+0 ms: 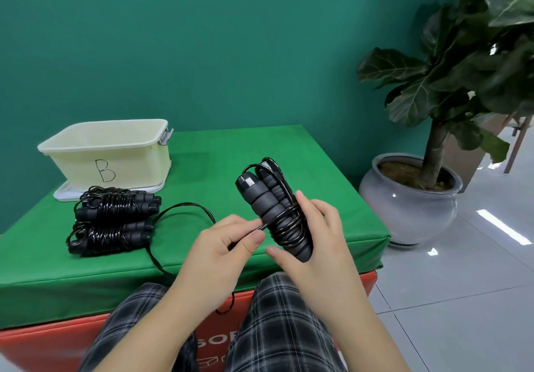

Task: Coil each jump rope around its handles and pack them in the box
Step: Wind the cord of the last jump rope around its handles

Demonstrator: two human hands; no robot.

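Right hand: fingers curled round the pair of black foam-ribbed jump-rope handles, held together and tilted, a few turns of glossy black cord wound about their lower half.

Left hand: just beside the right, thumb and forefinger pinching the free run of the same cord where it meets the coil.

Slack cord: trails from the left hand in a loop across the green padded counter and drops over the near edge between the plaid-clad knees. Risk, judged: the hanging part may snag on the counter edge or a leg and jerk the wraps loose; a slackened pinch would let the springy turns unwind.

Two finished black rope bundles: well left of the left hand, side by side on the counter. Risk, judged: the loop lies near them and could drag one as it is drawn in.

Pale yellow plastic box marked "B": beyond the bundles, standing on its white lid; no rope visible inside from this angle.
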